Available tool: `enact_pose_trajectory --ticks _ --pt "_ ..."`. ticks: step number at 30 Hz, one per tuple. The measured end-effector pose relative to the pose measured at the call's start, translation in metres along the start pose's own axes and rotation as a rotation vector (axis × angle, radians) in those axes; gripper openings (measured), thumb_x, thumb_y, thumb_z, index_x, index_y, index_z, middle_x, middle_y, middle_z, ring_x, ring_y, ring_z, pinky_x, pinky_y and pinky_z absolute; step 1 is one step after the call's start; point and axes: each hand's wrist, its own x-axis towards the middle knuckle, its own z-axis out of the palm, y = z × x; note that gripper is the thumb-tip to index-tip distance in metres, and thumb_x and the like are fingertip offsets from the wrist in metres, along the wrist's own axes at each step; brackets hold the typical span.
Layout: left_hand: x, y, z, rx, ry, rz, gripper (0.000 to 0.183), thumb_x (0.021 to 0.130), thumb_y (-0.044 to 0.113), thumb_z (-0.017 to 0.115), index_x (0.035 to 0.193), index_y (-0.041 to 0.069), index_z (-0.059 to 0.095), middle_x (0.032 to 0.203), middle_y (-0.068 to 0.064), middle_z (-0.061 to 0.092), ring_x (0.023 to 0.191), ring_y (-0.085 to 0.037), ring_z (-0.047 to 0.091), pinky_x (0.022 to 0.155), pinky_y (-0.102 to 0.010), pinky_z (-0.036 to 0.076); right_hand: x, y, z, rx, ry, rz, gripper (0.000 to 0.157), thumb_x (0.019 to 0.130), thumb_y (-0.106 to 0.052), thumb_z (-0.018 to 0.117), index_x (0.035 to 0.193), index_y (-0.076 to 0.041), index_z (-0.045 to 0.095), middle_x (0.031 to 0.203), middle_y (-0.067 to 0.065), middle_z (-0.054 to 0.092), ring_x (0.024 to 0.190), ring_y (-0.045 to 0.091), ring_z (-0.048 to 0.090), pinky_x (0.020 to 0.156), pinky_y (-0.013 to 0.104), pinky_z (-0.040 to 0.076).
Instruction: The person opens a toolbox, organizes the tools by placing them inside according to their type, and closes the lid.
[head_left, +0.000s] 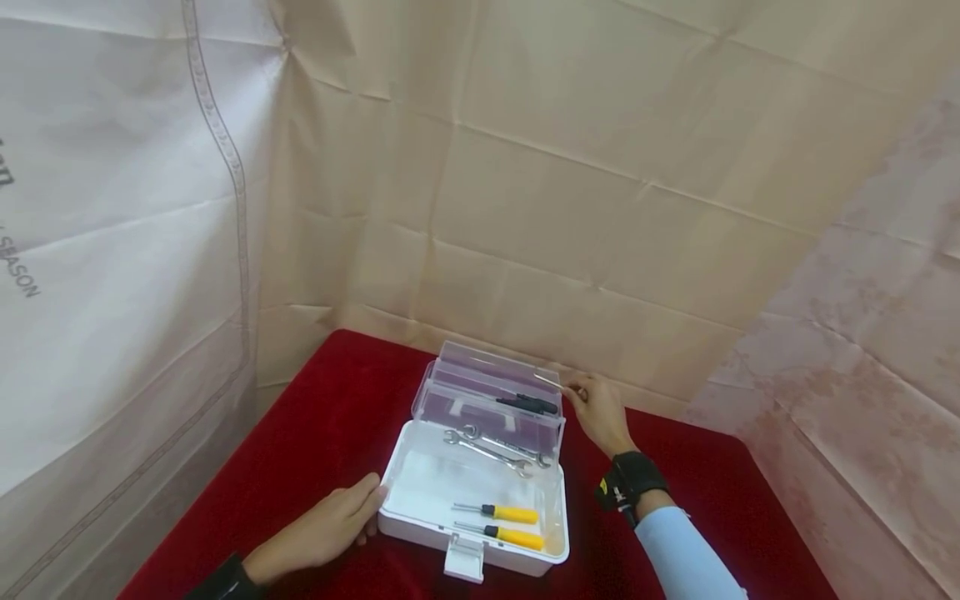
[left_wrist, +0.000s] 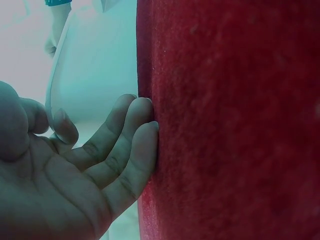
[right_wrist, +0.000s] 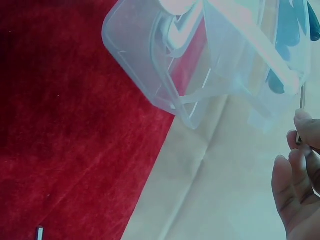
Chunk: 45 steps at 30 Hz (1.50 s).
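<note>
A white toolbox [head_left: 431,475] with a clear lid [head_left: 450,387] raised at its back stands on a red cloth. My left hand [head_left: 337,521] holds the box's front left corner, thumb at the rim and the other fingers along the outer wall in the left wrist view. At the lid's right end, my right hand [head_left: 598,410] pinches a thin metal rod [head_left: 547,381] between thumb and fingers. The rod points toward the lid. Two yellow-handled screwdrivers [head_left: 517,515] lie at the front of the box. Behind them are two open-ended wrenches [head_left: 487,452].
Black-handled tools [head_left: 528,404] lie in the lid. A white latch [head_left: 464,558] hangs from the box's front. Beige sheeting [head_left: 525,233] rises close behind the table. A small metal piece [right_wrist: 39,232] shows on the red cloth [right_wrist: 60,125].
</note>
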Motion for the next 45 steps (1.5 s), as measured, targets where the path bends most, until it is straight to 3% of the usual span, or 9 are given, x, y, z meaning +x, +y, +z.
enact_pose_trajectory --ticks 8,18,25,29,33,36,40,45 --pt "0.0 0.003 -0.001 0.01 0.004 0.0 0.028 0.108 0.037 0.034 0.099 0.014 0.048 0.076 0.001 0.058 0.064 -0.015 0.057 0.058 -0.029 0.047 0.006 -0.009 0.003 0.031 -0.017 -0.013 0.011 0.088 -0.014 0.072 0.098 -0.011 0.076 0.093 0.004 0.065 0.08 0.02 0.057 0.068 0.033 0.051" --pt "0.0 0.001 0.001 -0.01 -0.006 -0.002 0.029 0.108 0.038 0.034 0.1 0.014 0.048 0.077 0.001 0.058 0.064 -0.016 0.057 0.058 -0.029 0.047 0.009 -0.011 0.01 0.001 0.011 -0.109 0.008 0.084 -0.005 0.074 0.089 -0.01 0.078 0.089 0.004 0.067 0.077 0.02 0.059 0.066 0.036 0.049" --pt "0.001 0.001 0.002 -0.015 -0.005 0.002 0.029 0.108 0.037 0.034 0.099 0.014 0.048 0.076 0.001 0.058 0.064 -0.016 0.057 0.058 -0.029 0.047 0.008 -0.007 0.01 0.054 -0.016 -0.092 0.014 0.087 -0.002 0.07 0.096 -0.01 0.078 0.092 0.002 0.071 0.077 0.017 0.061 0.066 0.031 0.05" --pt "0.0 0.002 0.002 -0.007 0.0 -0.007 0.029 0.107 0.038 0.035 0.099 0.014 0.048 0.076 0.001 0.058 0.063 -0.015 0.056 0.057 -0.029 0.047 -0.002 0.0 0.001 0.095 -0.019 -0.02 0.017 0.091 -0.007 0.068 0.106 -0.009 0.075 0.092 0.002 0.068 0.075 0.018 0.057 0.066 0.029 0.048" --pt "0.0 0.002 0.0 0.001 0.001 0.005 0.029 0.108 0.037 0.035 0.099 0.014 0.048 0.075 0.001 0.058 0.063 -0.015 0.057 0.058 -0.029 0.047 -0.023 0.023 -0.011 0.055 -0.044 0.09 0.017 0.091 -0.015 0.069 0.105 -0.007 0.073 0.085 0.002 0.065 0.068 0.018 0.05 0.059 0.03 0.042" --pt "-0.001 0.002 -0.002 0.014 0.011 0.019 0.029 0.108 0.037 0.034 0.098 0.014 0.048 0.075 0.001 0.058 0.062 -0.014 0.057 0.057 -0.028 0.048 -0.046 0.049 -0.018 -0.004 -0.17 0.19 0.02 0.088 -0.02 0.072 0.103 -0.005 0.072 0.084 0.002 0.064 0.068 0.016 0.051 0.059 0.031 0.041" --pt "-0.001 0.003 -0.003 0.018 0.01 0.024 0.029 0.108 0.036 0.033 0.098 0.014 0.048 0.075 0.001 0.058 0.062 -0.014 0.057 0.057 -0.028 0.048 -0.087 0.086 -0.03 -0.025 -0.368 0.363 0.036 0.083 -0.032 0.077 0.102 -0.004 0.066 0.084 0.002 0.061 0.074 0.017 0.054 0.061 0.033 0.044" --pt "-0.002 0.003 -0.001 0.015 0.006 0.012 0.029 0.108 0.037 0.033 0.097 0.014 0.048 0.074 0.002 0.058 0.061 -0.013 0.056 0.057 -0.028 0.047 -0.135 0.114 -0.041 0.069 -0.464 0.577 0.044 0.075 -0.041 0.081 0.098 -0.006 0.064 0.082 0.002 0.06 0.072 0.017 0.056 0.058 0.032 0.046"
